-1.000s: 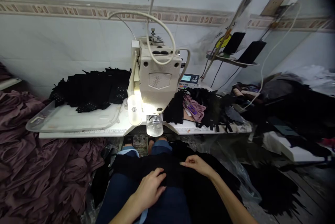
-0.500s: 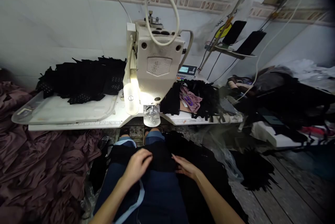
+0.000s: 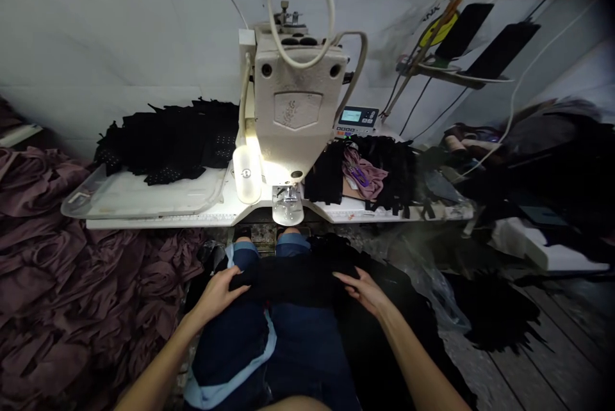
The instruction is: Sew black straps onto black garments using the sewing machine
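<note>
A strip of black fabric [image 3: 291, 280] lies stretched across my lap, over the blue jeans [image 3: 302, 347]. My left hand [image 3: 218, 296] grips its left end, thumb and fingers on either side of the cloth. At the right end my right hand [image 3: 364, 289] pinches the same piece, its thumb stretched toward the middle. More black fabric [image 3: 389, 334] hangs over my right leg and merges in colour with the strip, so the border between them is hard to see. The sewing machine [image 3: 293, 116] stands just beyond my knees with its lamp [image 3: 247, 174] lit.
Black cut pieces [image 3: 168, 136] are heaped on a clear plastic tray [image 3: 139, 203] left of the machine. More black pieces and a mauve cloth [image 3: 369, 180] lie on the right of the table. Mauve fabric [image 3: 96, 296] is piled at the left. A plastic bag [image 3: 435, 289] is at the right.
My hands have moved apart, the left one outward to the left, and the black strip is spread wider between them. The camera view has shifted a little.
</note>
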The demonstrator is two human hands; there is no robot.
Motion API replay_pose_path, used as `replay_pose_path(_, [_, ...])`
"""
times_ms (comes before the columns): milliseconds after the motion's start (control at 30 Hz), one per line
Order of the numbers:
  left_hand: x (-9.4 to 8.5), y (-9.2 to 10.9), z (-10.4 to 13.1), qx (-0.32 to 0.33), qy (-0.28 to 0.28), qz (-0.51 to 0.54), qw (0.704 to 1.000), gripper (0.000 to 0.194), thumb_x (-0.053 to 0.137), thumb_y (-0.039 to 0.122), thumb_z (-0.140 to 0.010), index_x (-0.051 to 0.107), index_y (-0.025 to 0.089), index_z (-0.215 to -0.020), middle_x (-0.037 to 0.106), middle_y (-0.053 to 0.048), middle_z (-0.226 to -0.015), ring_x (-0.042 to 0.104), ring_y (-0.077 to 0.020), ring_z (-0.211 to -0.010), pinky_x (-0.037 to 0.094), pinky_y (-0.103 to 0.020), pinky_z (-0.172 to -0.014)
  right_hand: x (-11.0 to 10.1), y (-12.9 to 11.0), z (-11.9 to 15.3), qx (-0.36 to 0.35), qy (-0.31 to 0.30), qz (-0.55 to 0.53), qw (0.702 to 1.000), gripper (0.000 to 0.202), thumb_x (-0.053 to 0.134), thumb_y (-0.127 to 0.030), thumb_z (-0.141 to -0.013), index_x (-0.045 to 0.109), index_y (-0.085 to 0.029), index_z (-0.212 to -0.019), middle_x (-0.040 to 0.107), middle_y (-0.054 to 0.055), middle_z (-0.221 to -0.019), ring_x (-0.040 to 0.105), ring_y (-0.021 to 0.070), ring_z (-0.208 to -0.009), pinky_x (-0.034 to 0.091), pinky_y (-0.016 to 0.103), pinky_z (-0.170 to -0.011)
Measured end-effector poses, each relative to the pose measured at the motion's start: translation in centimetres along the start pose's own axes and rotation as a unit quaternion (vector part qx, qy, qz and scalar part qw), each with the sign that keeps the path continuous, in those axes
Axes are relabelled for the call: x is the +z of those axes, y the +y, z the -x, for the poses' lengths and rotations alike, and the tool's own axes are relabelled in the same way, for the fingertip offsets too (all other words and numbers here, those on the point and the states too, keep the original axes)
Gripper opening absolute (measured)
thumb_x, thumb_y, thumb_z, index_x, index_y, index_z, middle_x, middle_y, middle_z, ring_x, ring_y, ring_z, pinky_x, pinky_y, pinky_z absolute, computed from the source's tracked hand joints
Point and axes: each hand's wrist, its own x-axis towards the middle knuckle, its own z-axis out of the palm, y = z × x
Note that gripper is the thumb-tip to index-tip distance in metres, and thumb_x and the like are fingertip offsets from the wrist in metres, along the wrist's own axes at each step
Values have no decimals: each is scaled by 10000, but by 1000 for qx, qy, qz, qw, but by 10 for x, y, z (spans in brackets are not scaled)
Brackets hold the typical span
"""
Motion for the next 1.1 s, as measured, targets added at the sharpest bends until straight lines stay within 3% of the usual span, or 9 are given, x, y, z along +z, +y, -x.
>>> replay_pose_path(133, [-26, -3, 21, -50, 57, 57, 996, 401, 626, 609, -944, 656, 216, -1016, 735, -35, -949, 721, -255, -899, 571, -327, -804, -17, -28, 21, -12, 11, 26, 1000, 529, 1044, -374, -561, 732, -154, -928, 718, 0, -747, 594, 110, -576, 373, 186, -441])
replay_pose_path(300, [-12, 9, 18, -81, 114, 108, 984, 518, 787, 605, -773, 723, 220, -1113, 745, -112, -1112, 694, -378, -1106, 534, -537, -1026, 4, -32, 29, -15, 26, 43, 999, 480, 1011, -384, -572, 744, -158, -901, 775, 52, -852, 672, 171, -699, 357, 202, -471])
replay_pose_path(433, [10, 56, 10, -60, 137, 188, 971, 493, 723, 601, -889, 749, 241, -1224, 664, -159, -1383, 551, -399, -1376, 400, -606, -1194, 22, -47, 37, -55, 60, 24, 996, 500, 978, -432, -623, 718, -197, -981, 766, 19, -877, 667, 166, -724, 373, 205, -501])
replay_pose_path(567, [27, 119, -2, -32, 42, 320, 946, 510, 593, 664, -999, 788, 222, -1163, 781, -137, -1154, 748, -313, -1081, 597, -452, -977, 66, -87, 73, -163, 33, 98, 981, 440, 942, -474, -740, 732, -195, -1007, 747, 5, -841, 632, 153, -654, 402, 222, -485])
replay_pose_path(700, [33, 148, -8, -144, -110, 643, 744, 804, 548, 880, -899, 735, 178, -1243, 796, -155, -1136, 774, -333, -1061, 609, -462, -934, 115, -115, 108, -214, -261, 223, 915, 471, 956, -445, -760, 816, -234, -1157, 808, 65, -1108, 752, 258, -971, 569, 289, -716])
replay_pose_path(767, [32, 145, -3, -188, -140, 697, 677, 789, 696, 880, -792, 753, 183, -1157, 803, -142, -1095, 774, -346, -1037, 606, -469, -914, 122, -116, 108, -196, -306, 229, 903, 433, 943, -484, -771, 847, -217, -1099, 819, 75, -1024, 763, 246, -874, 565, 297, -692])
replay_pose_path(933, [28, 126, 24, -244, -94, 639, 724, 664, 1007, 483, -665, 748, 191, -1202, 811, -95, -1046, 766, -283, -984, 583, -420, -910, 119, -91, 68, -241, -153, 181, 941, 455, 844, -595, -856, 816, -195, -1072, 778, 109, -1147, 715, 216, -897, 537, 292, -705])
replay_pose_path(1000, [26, 123, 29, -263, -69, 603, 750, 653, 1039, 440, -618, 777, 191, -1162, 812, -74, -1056, 742, -256, -1027, 557, -384, -952, 127, -78, 55, -251, -206, 200, 924, 523, 762, -650, -911, 788, -213, -1196, 738, 116, -1287, 691, 207, -922, 524, 297, -726])
replay_pose_path(1100, [12, 125, 29, -243, -33, 552, 797, 577, 1000, 528, -661, 815, 207, -1104, 812, -60, -1102, 704, -246, -1091, 531, -349, -987, 139, -72, 51, -201, -317, 254, 891, 532, 701, -695, -939, 805, -184, -1044, 748, 40, -924, 597, 157, -731, 455, 271, -653])
